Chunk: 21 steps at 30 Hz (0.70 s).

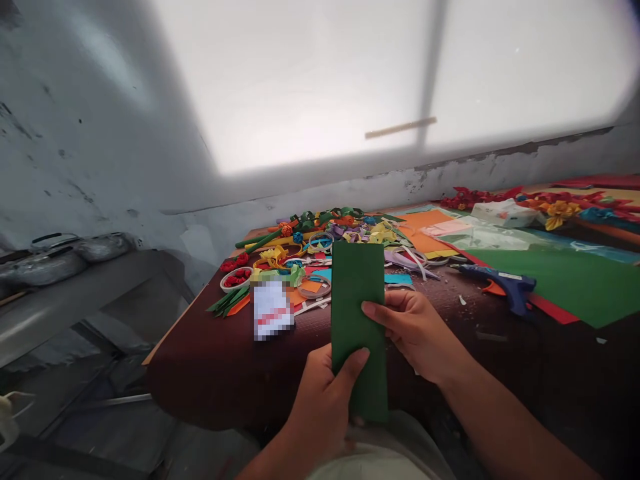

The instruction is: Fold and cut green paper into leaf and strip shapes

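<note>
A tall folded strip of dark green paper (357,293) stands upright in front of me, held by both hands. My left hand (325,400) grips its lower left edge, thumb across the front. My right hand (415,333) holds its right edge at mid-height, thumb on the front. The strip hangs over the near edge of a dark brown table (215,360). Behind it lies a heap of coloured paper scraps, rolled strips and tape rings (310,250).
A blue glue gun (505,283) lies right of my hands on a large green sheet (575,283). Orange paper (425,227), paper flowers (555,207) and plastic bags sit at the back right. A small bowl of red pieces (236,277) is left. A grey shelf (65,293) stands far left.
</note>
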Each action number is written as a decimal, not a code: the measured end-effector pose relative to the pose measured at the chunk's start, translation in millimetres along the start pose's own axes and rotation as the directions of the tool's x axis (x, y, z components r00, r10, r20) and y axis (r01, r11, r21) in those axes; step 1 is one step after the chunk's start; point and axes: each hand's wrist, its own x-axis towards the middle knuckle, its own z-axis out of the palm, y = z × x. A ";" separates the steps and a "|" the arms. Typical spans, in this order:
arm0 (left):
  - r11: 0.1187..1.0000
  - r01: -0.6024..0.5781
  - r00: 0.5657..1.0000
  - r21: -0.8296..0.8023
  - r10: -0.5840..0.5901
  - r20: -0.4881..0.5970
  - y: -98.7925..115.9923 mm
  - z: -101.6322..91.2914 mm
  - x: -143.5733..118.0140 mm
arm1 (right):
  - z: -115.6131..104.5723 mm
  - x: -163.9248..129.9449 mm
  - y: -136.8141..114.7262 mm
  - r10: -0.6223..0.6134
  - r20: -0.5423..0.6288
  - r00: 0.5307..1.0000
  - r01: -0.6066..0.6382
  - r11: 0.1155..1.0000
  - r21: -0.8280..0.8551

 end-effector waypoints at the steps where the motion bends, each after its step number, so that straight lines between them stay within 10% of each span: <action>1: 1.000 -0.008 1.000 0.013 0.008 0.000 -1.8 -0.2 0.3 | 0.4 -0.2 -0.1 0.003 -0.002 1.000 -0.003 1.000 -0.006; 21: 0.986 0.055 0.989 0.157 -0.076 0.129 -9.4 -4.1 -5.4 | -7.5 1.6 -4.4 -0.003 -0.148 0.989 -0.005 0.999 -0.054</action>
